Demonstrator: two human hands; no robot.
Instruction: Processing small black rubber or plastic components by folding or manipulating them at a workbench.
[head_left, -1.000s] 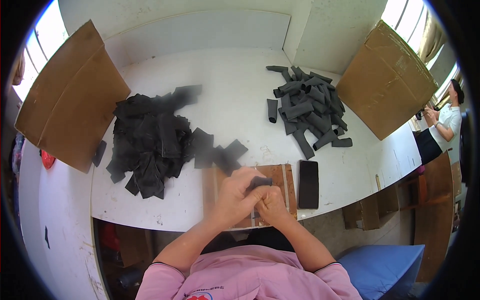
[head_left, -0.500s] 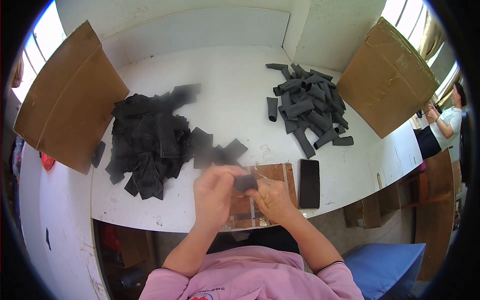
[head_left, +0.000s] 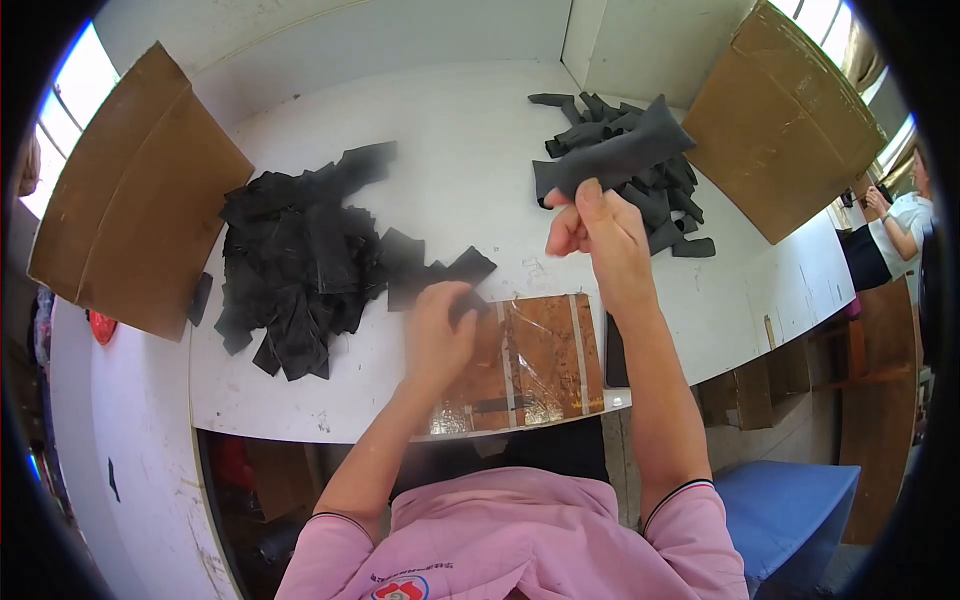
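My right hand (head_left: 615, 225) is raised over the right side of the table, pinching a dark grey fabric sleeve (head_left: 620, 150) between thumb and fingers. Under and behind that sleeve lies a pile of similar rolled dark sleeves (head_left: 660, 205), partly hidden by it. Low over the middle, my left hand (head_left: 440, 330) has curled fingers and thumb at a black fabric piece (head_left: 478, 300), which shows between them. Beyond this hand, loose flat black pieces (head_left: 403, 258) trail from a large heap of black fabric pieces (head_left: 300, 265) on the left.
A brown board crossed with clear tape (head_left: 550, 345) lies at the table's front edge. Beside it is a phone (head_left: 616, 355), mostly covered by my right forearm. Cardboard boxes stand at left (head_left: 140, 200) and right (head_left: 785, 125). Another person (head_left: 900, 225) is at far right.
My hands, together on a dark piece before, have parted. The right has moved up and away to the sleeve pile with the sleeve; the left has gone to the loose black pieces.
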